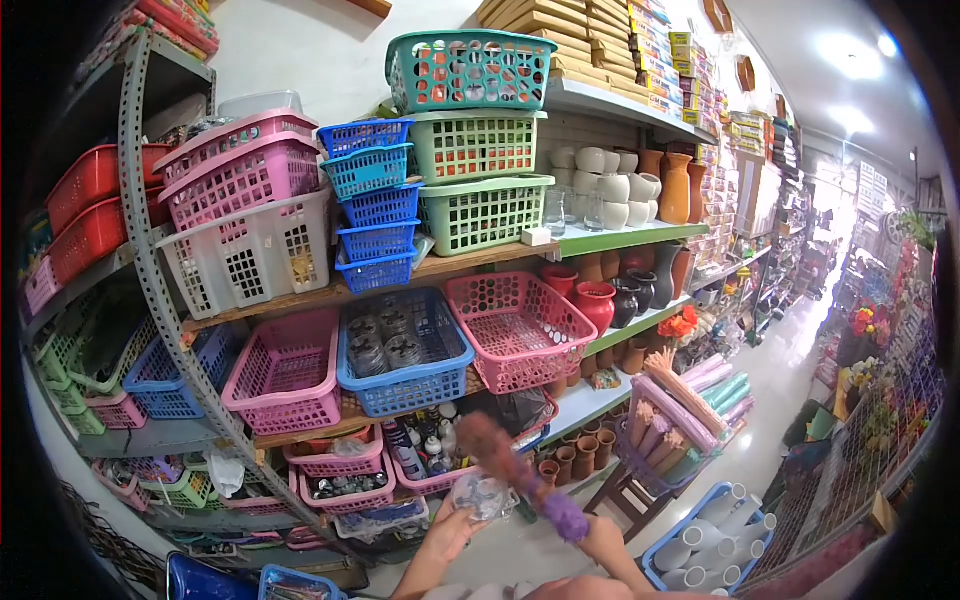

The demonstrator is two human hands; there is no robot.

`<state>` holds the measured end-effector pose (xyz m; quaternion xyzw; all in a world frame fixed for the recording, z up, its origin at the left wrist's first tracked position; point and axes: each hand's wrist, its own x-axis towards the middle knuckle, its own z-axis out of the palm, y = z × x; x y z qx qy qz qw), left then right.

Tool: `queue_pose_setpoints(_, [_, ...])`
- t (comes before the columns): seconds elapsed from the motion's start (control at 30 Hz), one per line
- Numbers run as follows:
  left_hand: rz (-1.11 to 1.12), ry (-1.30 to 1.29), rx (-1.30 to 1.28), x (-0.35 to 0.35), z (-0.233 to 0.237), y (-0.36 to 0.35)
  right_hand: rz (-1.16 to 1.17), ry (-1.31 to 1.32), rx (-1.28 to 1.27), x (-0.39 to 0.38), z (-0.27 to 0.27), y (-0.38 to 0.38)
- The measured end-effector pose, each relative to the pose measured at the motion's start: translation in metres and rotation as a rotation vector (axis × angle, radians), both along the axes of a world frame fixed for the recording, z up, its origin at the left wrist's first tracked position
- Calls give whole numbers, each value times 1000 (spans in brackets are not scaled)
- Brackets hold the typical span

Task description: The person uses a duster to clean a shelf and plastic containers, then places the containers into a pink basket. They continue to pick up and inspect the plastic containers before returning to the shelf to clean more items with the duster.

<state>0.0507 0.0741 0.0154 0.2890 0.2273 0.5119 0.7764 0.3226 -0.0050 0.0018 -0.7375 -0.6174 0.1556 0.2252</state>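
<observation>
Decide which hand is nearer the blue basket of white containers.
Right. The right hand is just left of the basket in the picture; the left hand is farther left, holding a clear item.

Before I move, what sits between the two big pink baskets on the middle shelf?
In the head view, a blue basket holding several clear, see-through items.

Pack (482, 497) in left hand (447, 535), baskets (487, 222) on shelf (470, 263) behind, pots (586, 457) to right

no legible txt, stacked box labels (656, 88) too sm. & blurry
</observation>
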Motion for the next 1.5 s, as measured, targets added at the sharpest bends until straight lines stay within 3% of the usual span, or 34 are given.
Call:
queue_pose_setpoints(0.1, [-58, -33, 101, -4, -10, 8, 103, 94, -24, 4, 14, -16])
queue_pose_setpoints(0.17, [-50, 58, 135, -2, -1, 8, 17, 2, 26, 9, 14, -16])
queue_pose_setpoints(0.23, [-9, 11, 64, 2, 3, 2, -160, 209, 42, 11, 20, -20])
queue_pose_setpoints(0.3, [7, 13, 23, 5, 3, 3, -124, 226, 38, 12, 3, -24])
queue_pose_setpoints(0.37, [19, 83, -226, 9, 5, 12, 283, -169, -3, 7, 3, -28])
queue_pose_setpoints(0.5, [129, 84, -29, 19, 6, -1, 0, -36, 42, 1, 12, -21])
queue_pose_setpoints(0.57, [76, 82, -2, 11, -10, 4, 17, -73, 14, -4, 14, -23])
queue_pose_setpoints(0.63, [-35, -96, -87, 1, -36, 20, 261, -55, 27, -6, 5, -25])
queue_pose_setpoints(0.67, [-55, 87, -15, -4, -55, 30, 218, -82, 90, -1, -4, -23])
queue_pose_setpoints(0.77, [123, 50, -2, 8, -1, -1, 19, -38, 38, -3, 16, -22])
queue_pose_setpoints(0.8, [92, 56, -3, 5, -5, 3, 110, -90, 2, 1, -2, -21])
queue_pose_setpoints(0.83, [-79, 34, -59, -7, -49, 33, 113, -87, 5, 5, -7, -24])
queue_pose_setpoints(0.9, [53, 74, -53, -6, -25, 21, 289, -44, -40, 9, -10, -29])
queue_pose_setpoints(0.97, [116, 119, -13, -1, 2, 6, 201, -66, -84, 9, -2, -30])
queue_pose_setpoints(1.03, [182, 168, 20, -3, 1, 3, 127, 3, -35, 4, -14, -36])
queue_pose_setpoints(1.1, [24, 55, -39, -20, -31, 24, 248, 3, -92, 12, -33, -39])
queue_pose_setpoints(1.13, [55, -143, -179, -31, -53, 32, 327, 92, -127, 18, -35, -40])
queue_pose_setpoints(1.17, [54, -142, -175, -28, -29, 24, 405, 176, -162, 19, -27, -39])
queue_pose_setpoints(1.23, [290, 162, 35, -24, 13, 5, 413, 176, -184, 23, 3, -41])
queue_pose_setpoints(1.3, [312, 185, 133, -27, 5, 8, 66, 384, 106, 10, 31, -45])
queue_pose_setpoints(1.4, [440, 408, 242, -27, -8, 13, -119, 565, 122, -16, 53, -38])
queue_pose_setpoints(1.43, [438, 413, 238, -24, -8, 10, -121, 568, 116, -21, 51, -39])
queue_pose_setpoints(1.5, [503, 604, 455, -17, -6, 7, 208, 460, 208, -28, 46, -38])
